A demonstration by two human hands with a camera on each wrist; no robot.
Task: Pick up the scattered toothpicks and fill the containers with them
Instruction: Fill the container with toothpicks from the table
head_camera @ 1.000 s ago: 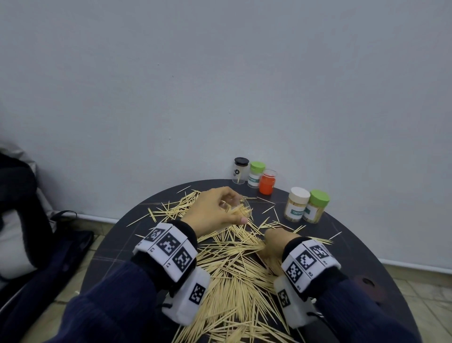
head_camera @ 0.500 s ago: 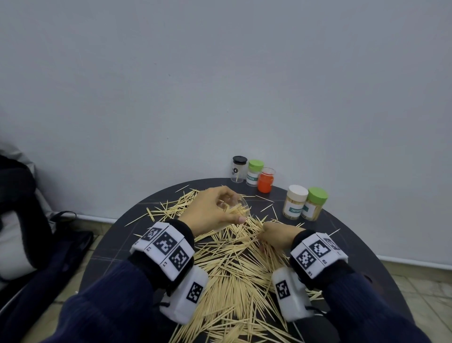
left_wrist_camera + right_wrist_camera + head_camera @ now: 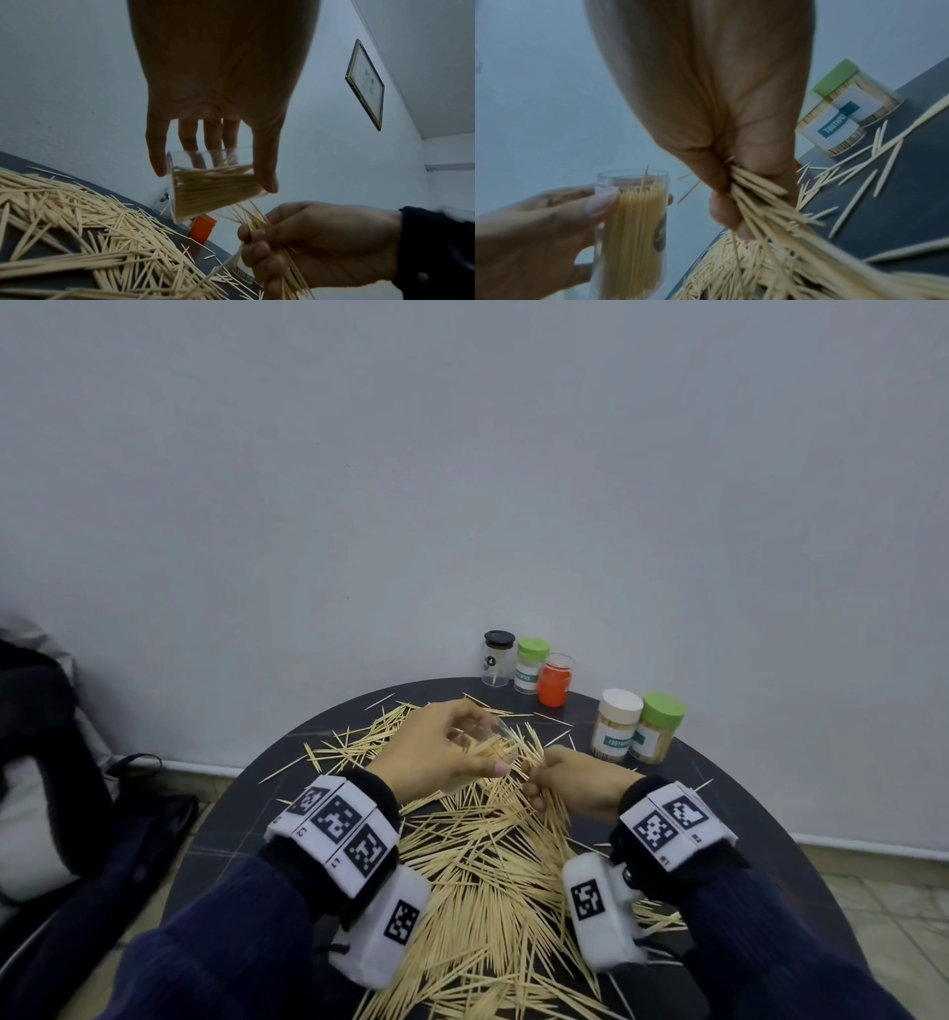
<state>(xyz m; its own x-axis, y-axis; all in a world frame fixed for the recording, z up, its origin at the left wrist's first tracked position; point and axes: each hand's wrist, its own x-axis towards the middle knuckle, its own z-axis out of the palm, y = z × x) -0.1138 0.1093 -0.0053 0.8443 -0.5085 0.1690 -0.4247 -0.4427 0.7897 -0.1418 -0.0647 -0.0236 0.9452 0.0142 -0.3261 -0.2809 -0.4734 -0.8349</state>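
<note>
Above the round dark table [image 3: 744,819], left hand [image 3: 436,752] grips clear cylindrical container [image 3: 213,182]; right hand [image 3: 580,780] clenches slender wooden toothpicks [image 3: 762,194].

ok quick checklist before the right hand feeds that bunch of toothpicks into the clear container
1. Clear container held by left hand: ok, fingers and thumb wrap it.
2. Mouth uncapped: ok, rim open, no lid.
3. Room inside: not ok, toothpicks already reach near the rim and look packed.
4. Right hand grip on the bunch of toothpicks: ok, fingers curled round it.
5. Bunch aligned: not ok, its ends splay in several directions.
6. Bunch lined up with the mouth: cannot tell; it sits beside the container, not at the opening.
</note>
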